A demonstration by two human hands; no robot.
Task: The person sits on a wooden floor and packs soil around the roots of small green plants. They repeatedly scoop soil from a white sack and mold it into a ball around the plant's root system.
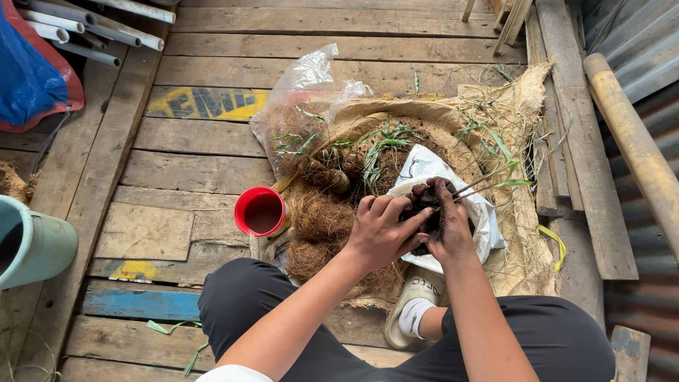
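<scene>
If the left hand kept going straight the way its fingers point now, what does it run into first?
The left hand points rightward at the dark soil clump that both hands cup, with the right hand on its far side. It already seems to touch the clump, so probably that first; depth is unclear.

I looked down on a floor (212,152) of weathered wooden planks in flat daylight. Corrugated metal sheeting (640,42) ran along the right edge, and grey pipes (92,25) lay at the top left.
</scene>
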